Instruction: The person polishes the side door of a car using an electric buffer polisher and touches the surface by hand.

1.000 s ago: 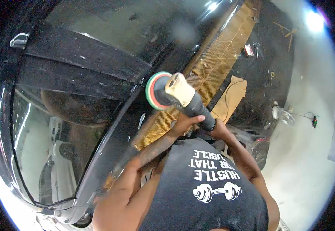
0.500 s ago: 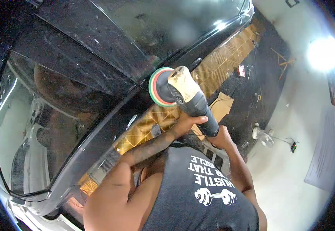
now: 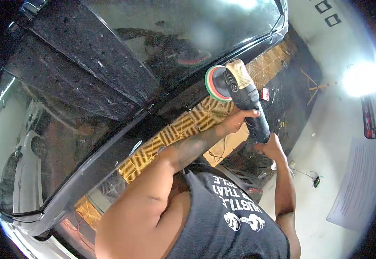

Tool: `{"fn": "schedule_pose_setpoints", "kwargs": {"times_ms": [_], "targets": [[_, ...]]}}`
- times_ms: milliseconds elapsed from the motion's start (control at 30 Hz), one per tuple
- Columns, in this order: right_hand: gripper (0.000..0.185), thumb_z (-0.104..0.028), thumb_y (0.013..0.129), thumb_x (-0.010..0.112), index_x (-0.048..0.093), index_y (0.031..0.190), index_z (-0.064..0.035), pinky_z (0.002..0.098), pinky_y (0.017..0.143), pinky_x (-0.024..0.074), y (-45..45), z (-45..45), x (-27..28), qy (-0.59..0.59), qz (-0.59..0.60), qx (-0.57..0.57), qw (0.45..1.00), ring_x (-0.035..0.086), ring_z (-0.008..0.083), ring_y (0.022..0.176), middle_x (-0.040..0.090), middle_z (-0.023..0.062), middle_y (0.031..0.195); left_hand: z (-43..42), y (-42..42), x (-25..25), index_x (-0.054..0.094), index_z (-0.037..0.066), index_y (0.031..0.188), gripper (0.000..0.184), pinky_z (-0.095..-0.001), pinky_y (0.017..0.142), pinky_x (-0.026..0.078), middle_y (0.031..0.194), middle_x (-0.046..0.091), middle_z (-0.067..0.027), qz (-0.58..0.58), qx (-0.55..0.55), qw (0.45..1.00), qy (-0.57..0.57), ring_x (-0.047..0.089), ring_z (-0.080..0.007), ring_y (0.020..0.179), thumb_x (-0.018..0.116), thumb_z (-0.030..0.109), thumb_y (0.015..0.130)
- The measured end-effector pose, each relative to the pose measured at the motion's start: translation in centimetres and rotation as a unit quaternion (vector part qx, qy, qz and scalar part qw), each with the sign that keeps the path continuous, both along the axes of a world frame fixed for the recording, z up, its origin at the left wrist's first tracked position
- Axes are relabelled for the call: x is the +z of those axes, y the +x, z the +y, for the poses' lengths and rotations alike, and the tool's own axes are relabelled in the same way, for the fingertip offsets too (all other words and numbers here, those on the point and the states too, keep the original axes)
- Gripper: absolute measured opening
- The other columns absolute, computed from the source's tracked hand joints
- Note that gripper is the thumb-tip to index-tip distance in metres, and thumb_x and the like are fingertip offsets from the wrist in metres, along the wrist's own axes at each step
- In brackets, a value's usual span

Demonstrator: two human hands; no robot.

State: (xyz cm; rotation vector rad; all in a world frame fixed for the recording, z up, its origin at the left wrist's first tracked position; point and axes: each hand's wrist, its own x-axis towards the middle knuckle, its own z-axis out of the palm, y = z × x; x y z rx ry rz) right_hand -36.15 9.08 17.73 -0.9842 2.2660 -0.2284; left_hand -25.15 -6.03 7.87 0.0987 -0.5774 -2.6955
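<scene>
A black polisher [image 3: 245, 95] with a cream-coloured head cover is held in both hands, out in front of my chest. Its round pad [image 3: 217, 84], layered green, white and red, faces the side of a dark, glossy car [image 3: 123, 142]; whether the pad touches the panel I cannot tell. My left hand [image 3: 239, 120] is closed around the middle of the polisher's body, the thumb lying over the top. Farther back, my right hand [image 3: 272, 149] wraps the rear end of the handle, with some fingers hidden.
Yellow grid floor tiles [image 3: 153, 159] run alongside the car. Cardboard [image 3: 226, 146] lies on the dark floor beneath the polisher. A tripod stand [image 3: 315, 87], a glaring lamp [image 3: 365, 82] and a white wall with a printed sheet [image 3: 356, 185] are at the right.
Both hands have carried the polisher forward and to the right, along the car's side. My left arm is stretched out farther, and the view has shifted slightly.
</scene>
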Motion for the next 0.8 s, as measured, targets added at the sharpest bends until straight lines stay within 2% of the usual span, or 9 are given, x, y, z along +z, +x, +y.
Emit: {"fn": "schedule_pose_setpoints", "kwargs": {"times_ms": [67,167,267,300,467,500,667,733,800], "targets": [[0.020,-0.008,0.069,0.076,0.063,0.076,0.0052,0.0336,0.052,0.0491,0.7,-0.6,1.7,-0.031,-0.018,-0.002,0.999,0.061,0.0157,0.053,0.063,0.0093,0.060,0.1,0.4,0.5,0.064,0.005,0.106,0.033,-0.0339,0.087,0.047,0.097,0.066,-0.0043,-0.009,0.009,1.000,0.008,0.063,-0.0159,0.092,0.074,0.015,0.076],[0.034,-0.015,0.065,0.079,0.066,0.086,0.0092,0.0405,0.068,0.0540,1.5,-1.2,3.0,0.033,0.041,0.048,0.997,0.069,0.0304,0.071,0.068,0.0231,0.076,1.6,1.7,0.1,0.064,0.005,0.107,0.034,-0.0355,0.091,0.045,0.098,0.066,-0.0051,-0.012,0.057,0.998,0.011,0.062,-0.0164,0.095,0.074,0.014,0.076],[0.038,-0.016,0.063,0.079,0.066,0.088,0.0087,0.0411,0.073,0.0542,3.6,-0.8,3.8,0.035,0.085,0.089,0.992,0.070,0.0339,0.077,0.068,0.0257,0.081,3.6,4.1,-0.9,0.062,0.005,0.111,0.037,-0.0352,0.094,0.044,0.101,0.065,-0.0048,-0.018,0.119,0.993,0.003,0.060,-0.0165,0.098,0.075,0.014,0.078],[0.042,-0.018,0.060,0.079,0.067,0.090,0.0087,0.0405,0.074,0.0545,2.6,0.8,1.3,0.013,0.114,0.094,0.989,0.070,0.0334,0.078,0.069,0.0258,0.083,4.2,5.2,-1.0,0.061,0.005,0.112,0.039,-0.0346,0.094,0.044,0.104,0.064,-0.0050,-0.032,0.135,0.990,-0.001,0.060,-0.0165,0.098,0.075,0.014,0.078],[0.045,-0.020,0.058,0.080,0.067,0.089,0.0086,0.0401,0.074,0.0549,7.9,-1.1,3.7,0.082,0.043,0.122,0.988,0.071,0.0321,0.078,0.069,0.0246,0.083,5.4,12.8,1.9,0.058,0.004,0.118,0.040,-0.0354,0.099,0.042,0.112,0.063,-0.0057,-0.039,0.158,0.986,-0.022,0.058,-0.0174,0.108,0.074,0.012,0.082],[0.044,-0.020,0.058,0.080,0.067,0.088,0.0081,0.0400,0.074,0.0550,8.1,-0.7,3.1,0.085,0.033,0.138,0.986,0.070,0.0324,0.077,0.069,0.0242,0.082,5.8,13.9,1.8,0.057,0.003,0.120,0.041,-0.0358,0.100,0.042,0.113,0.063,-0.0060,-0.093,0.166,0.980,-0.059,0.058,-0.0184,0.109,0.073,0.013,0.084],[0.049,-0.022,0.057,0.081,0.066,0.094,0.0064,0.0384,0.077,0.0544,11.5,-0.6,3.5,0.082,0.012,0.141,0.986,0.070,0.0327,0.085,0.069,0.0253,0.088,7.0,16.1,-0.2,0.055,0.003,0.124,0.046,-0.0356,0.100,0.042,0.118,0.061,-0.0075,-0.096,0.148,0.983,-0.044,0.056,-0.0191,0.112,0.075,0.012,0.083],[0.056,-0.024,0.057,0.082,0.064,0.100,0.0064,0.0375,0.078,0.0539,10.6,0.9,-0.5,0.083,0.011,0.140,0.987,0.070,0.0316,0.088,0.069,0.0252,0.093,6.9,16.3,-1.1,0.055,0.002,0.124,0.049,-0.0346,0.101,0.041,0.119,0.060,-0.0080,-0.156,0.146,0.974,-0.077,0.055,-0.0188,0.113,0.076,0.010,0.080],[0.056,-0.021,0.059,0.082,0.062,0.104,0.0062,0.0372,0.078,0.0540,10.9,1.7,-4.3,0.034,-0.042,0.064,0.996,0.069,0.0267,0.086,0.070,0.0192,0.094,5.9,15.3,-0.9,0.058,0.004,0.118,0.042,-0.0384,0.097,0.045,0.114,0.063,-0.0068,-0.146,0.211,0.959,-0.117,0.060,-0.0200,0.106,0.075,0.006,0.079]]}}
